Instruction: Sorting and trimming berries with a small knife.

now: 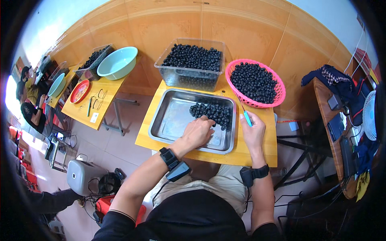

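Observation:
A shallow metal tray (169, 114) lies on the yellow table in front of me. Small round black balls (219, 114), beads or berries, are heaped in its right part. My left hand (197, 130) reaches into the tray at the heap's near edge. Its fingers are bent together, and whatever is between them is hidden. Right of the tray, my right hand (253, 130) is closed round a thin tool with a teal handle (247, 118). The tool's slim tip points away from me, toward a pink basket (281, 92) full of the same balls.
Behind the tray stands a clear plastic bin (189, 82) filled with black balls. A second table (80, 110) at the left bears a pale green basin (117, 63) and a red plate (80, 91). At the right is a brown desk (323, 104). Two people sit far left.

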{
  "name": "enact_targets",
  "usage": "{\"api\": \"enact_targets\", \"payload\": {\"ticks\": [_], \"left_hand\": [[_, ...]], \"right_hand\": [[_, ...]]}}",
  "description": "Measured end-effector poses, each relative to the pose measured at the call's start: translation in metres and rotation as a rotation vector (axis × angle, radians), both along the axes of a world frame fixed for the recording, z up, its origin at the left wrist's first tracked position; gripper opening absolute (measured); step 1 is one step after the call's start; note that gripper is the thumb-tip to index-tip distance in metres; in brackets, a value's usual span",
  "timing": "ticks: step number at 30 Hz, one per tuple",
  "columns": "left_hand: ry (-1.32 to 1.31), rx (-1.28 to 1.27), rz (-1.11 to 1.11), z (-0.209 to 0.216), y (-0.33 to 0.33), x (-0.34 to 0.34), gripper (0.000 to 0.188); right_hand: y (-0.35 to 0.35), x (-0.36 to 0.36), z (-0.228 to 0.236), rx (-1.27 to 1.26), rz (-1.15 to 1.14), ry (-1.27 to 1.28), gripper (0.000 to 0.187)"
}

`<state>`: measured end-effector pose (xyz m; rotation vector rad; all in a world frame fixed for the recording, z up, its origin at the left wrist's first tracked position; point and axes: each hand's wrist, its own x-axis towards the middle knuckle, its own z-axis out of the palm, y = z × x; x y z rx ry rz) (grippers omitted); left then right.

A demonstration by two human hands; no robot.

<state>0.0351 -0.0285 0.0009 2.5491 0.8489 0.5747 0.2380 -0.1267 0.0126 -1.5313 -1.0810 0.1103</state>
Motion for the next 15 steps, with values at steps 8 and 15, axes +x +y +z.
{"api": "enact_targets", "payload": {"ticks": [8, 15], "left_hand": [[0.150, 0.092, 0.002, -0.007, 0.013, 0.019, 0.021], [0.172, 0.067, -0.015, 0.001, 0.009, 0.020, 0.017]], "right_hand": [[-0.027, -0.017, 0.000, -0.041, 0.036, 0.082, 0.029], [-0.035, -0.026, -0.009, -0.026, 0.093, 0.145, 0.028]]}}
